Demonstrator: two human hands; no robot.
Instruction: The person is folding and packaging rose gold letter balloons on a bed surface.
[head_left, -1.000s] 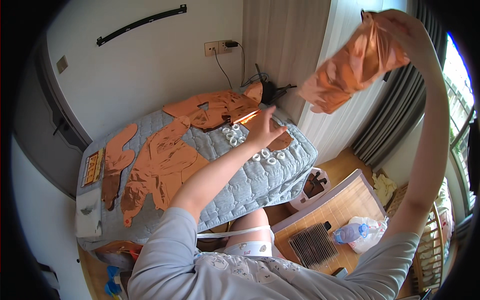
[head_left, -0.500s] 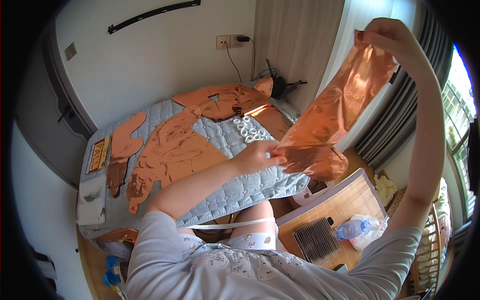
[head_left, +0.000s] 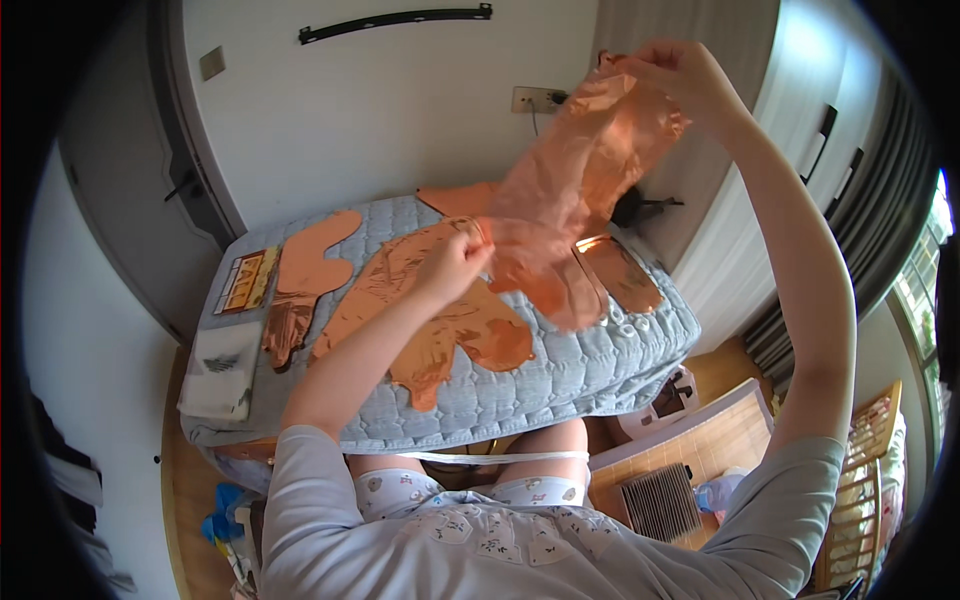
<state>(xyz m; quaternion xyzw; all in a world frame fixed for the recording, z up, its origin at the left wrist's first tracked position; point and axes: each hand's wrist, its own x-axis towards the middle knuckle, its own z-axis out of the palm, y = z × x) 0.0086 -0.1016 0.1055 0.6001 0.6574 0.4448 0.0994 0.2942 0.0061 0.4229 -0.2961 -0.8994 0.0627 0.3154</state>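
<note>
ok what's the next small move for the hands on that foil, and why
I'd probably pull the copper-coloured foil gently taut: it hangs creased above the mattress, its upper end held by the right hand and its left edge, lower down, pinched by the left hand.

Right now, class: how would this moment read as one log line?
left hand: pinching copper foil piece | right hand: holding it higher up | mattress: more foil pieces on top
</note>
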